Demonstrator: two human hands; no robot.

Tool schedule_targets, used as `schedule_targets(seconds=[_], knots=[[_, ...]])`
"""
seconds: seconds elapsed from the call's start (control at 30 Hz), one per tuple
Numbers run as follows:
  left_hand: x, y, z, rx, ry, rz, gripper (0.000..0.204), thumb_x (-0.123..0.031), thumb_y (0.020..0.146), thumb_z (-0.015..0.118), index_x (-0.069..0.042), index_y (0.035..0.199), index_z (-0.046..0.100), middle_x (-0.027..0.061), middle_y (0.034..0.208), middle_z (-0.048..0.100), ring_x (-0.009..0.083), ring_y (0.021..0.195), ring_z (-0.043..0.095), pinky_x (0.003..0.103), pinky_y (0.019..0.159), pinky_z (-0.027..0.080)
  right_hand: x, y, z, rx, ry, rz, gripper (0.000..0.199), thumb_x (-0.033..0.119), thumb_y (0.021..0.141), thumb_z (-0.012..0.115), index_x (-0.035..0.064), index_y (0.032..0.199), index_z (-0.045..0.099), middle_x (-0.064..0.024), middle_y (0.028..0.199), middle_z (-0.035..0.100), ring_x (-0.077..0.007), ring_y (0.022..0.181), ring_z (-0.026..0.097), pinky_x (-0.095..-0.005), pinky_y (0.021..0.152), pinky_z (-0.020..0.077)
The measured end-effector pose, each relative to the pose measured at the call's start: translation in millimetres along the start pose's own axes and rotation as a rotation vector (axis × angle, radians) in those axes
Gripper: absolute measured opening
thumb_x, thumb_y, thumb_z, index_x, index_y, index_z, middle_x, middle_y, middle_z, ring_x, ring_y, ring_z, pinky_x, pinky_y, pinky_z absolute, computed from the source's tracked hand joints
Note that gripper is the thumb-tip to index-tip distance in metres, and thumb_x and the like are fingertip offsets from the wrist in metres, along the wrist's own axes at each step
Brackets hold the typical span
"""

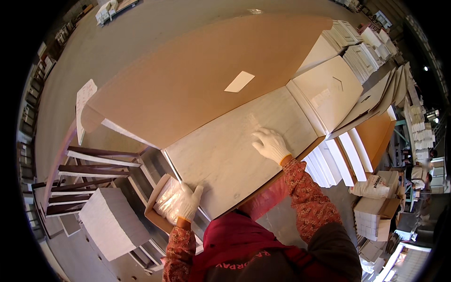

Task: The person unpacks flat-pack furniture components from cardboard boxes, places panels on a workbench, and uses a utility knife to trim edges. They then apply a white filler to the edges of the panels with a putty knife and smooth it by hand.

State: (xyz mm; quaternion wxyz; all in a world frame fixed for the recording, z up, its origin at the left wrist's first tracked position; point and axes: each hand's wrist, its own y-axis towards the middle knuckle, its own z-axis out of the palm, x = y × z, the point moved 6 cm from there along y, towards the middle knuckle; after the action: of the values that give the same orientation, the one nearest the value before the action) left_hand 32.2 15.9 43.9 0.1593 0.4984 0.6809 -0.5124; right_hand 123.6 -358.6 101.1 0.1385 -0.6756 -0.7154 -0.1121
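Note:
A pale grey, marble-look panel [244,141] lies flat in front of me, inside an opened brown carton whose tall flap [197,80] stands up along its far side. My right hand [271,144], in a white knitted glove, rests on the panel with its fingers spread. At the panel's left end is my left hand [189,203], gloved too, its thumb apart from the fingers. It touches a small open cardboard box [152,207] that holds something in clear plastic wrap [168,197]; the exact contact under its fingertips is hidden.
Left of me stands a rack with wooden slats [96,171] and a large white block [112,223]. A cream carton end flap [329,91] and several cardboard sheets [376,101] lean at the right. White panels [350,157] stand below them, near stacked boxes [373,218].

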Motion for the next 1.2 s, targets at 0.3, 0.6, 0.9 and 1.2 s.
schedule_targets(seconds=[0.3,0.6,0.9,1.2], knots=[[10,41,8,0.145,0.329,-0.169,0.067,-0.047,0.092,0.062,0.014,0.121,0.06,0.0143,0.088,0.067,0.0234,0.08,0.064,0.036,0.07,0.05,29,-113,47,-0.29,-0.057,0.179,0.049,0.034,0.083,0.073,0.0113,0.126,0.065,-0.014,0.136,0.057,-0.0344,0.129,0.051,-0.0487,0.106,0.0415],[-12,11,25,0.033,0.728,0.089,0.018,-0.016,0.084,0.065,-0.002,0.086,0.076,0.0234,0.09,0.073,0.0404,0.093,0.073,0.047,0.075,0.059,27,-138,57,-0.231,-0.231,0.148,0.065,0.038,0.082,0.075,0.0123,0.138,0.055,-0.0153,0.143,0.05,-0.035,0.133,0.046,-0.0479,0.106,0.0425],[-171,-95,-139,-0.554,-0.205,0.643,0.029,-0.027,0.095,0.067,-0.001,0.106,0.072,0.0107,0.089,0.076,0.0216,0.078,0.072,0.035,0.071,0.057,25,-128,66,0.002,-0.22,0.141,0.058,0.04,0.086,0.07,0.0134,0.136,0.058,-0.0144,0.145,0.051,-0.0365,0.128,0.052,-0.0489,0.098,0.0484],[241,-53,-60,-0.424,-0.759,-0.24,0.024,-0.019,0.091,0.064,-0.004,0.109,0.07,0.0007,0.084,0.064,0.0095,0.071,0.059,0.023,0.065,0.048,170,-94,111,0.03,-0.115,-0.44,0.063,0.037,0.081,0.075,0.0127,0.137,0.058,-0.0173,0.149,0.045,-0.041,0.137,0.039,-0.0521,0.113,0.0332]])
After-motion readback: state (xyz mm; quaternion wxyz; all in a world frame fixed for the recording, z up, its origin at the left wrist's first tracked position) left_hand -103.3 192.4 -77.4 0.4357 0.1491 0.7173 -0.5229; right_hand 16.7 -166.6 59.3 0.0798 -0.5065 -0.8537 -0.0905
